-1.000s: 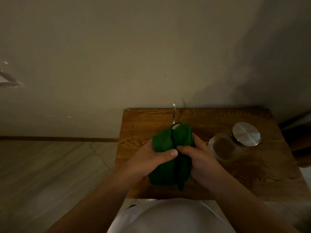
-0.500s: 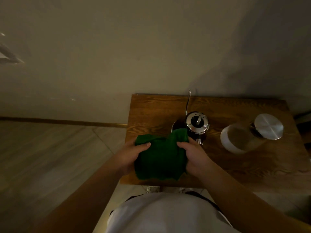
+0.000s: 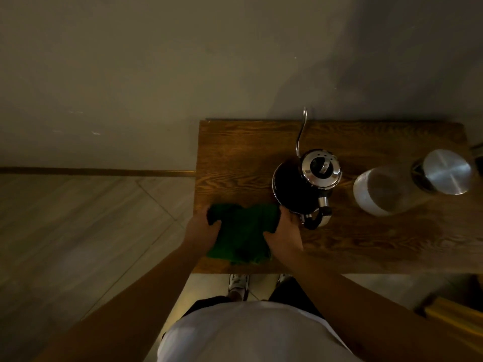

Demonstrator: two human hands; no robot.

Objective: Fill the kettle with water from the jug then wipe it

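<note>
Green cloth point(image 3: 241, 231) lies on the wooden table point(image 3: 235, 152), its ends pinched by the left hand point(image 3: 202, 231) and right hand point(image 3: 283, 233), fingers curled shut; the kettle point(image 3: 303, 186) stands just beside.

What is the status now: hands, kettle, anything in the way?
Left hand and right hand both grip the green cloth on the table. Kettle upright, lid on, cloth off it. Jug stands clear.

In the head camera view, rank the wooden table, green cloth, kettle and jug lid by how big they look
1. wooden table
2. and 3. kettle and green cloth: alike; hands cover part of the cloth, so unranked.
4. jug lid
</note>
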